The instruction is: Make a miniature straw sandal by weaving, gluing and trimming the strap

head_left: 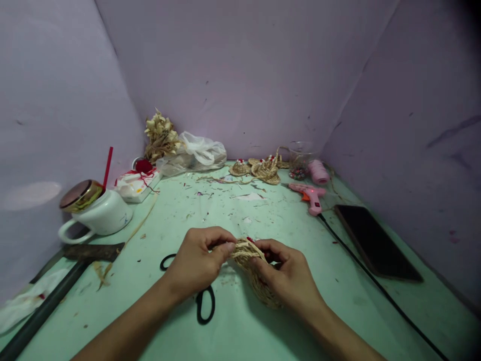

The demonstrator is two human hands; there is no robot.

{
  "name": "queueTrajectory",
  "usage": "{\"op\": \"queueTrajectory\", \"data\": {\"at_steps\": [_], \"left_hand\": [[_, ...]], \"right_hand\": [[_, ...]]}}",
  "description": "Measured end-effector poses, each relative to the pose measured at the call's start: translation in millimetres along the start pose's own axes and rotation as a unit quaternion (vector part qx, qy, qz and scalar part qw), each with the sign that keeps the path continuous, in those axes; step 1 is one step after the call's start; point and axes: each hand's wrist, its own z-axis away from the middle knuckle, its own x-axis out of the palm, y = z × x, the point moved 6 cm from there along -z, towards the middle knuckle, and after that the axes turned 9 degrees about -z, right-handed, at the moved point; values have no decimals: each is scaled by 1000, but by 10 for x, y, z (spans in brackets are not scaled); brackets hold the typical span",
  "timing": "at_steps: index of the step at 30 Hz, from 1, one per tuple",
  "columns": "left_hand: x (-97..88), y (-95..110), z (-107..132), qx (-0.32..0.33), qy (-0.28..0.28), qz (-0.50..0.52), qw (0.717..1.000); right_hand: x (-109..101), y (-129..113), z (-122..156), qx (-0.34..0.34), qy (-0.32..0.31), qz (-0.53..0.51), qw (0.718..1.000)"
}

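Left hand [205, 260] pinches weave [250, 260] by its edge | right hand [287, 271] grips its side | weave between both, over worktop [176, 208] | step: seemingly edge work | next: calls for steady hold

No words or numbers could be read; the small dark marking [127, 219] on the white mug [107, 213], near 9 o'clock, was illegible.
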Motion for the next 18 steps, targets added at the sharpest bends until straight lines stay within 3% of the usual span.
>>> {"op": "queueTrajectory", "data": {"at_steps": [5,18], "left_hand": [[100,-40,0,8,6,-16,1000],[56,-2,-13,76,32,-174,981]], "right_hand": [[3,1,3,1,0,-8,1000],[75,-17,47,-22,-39,-1,999]]}}
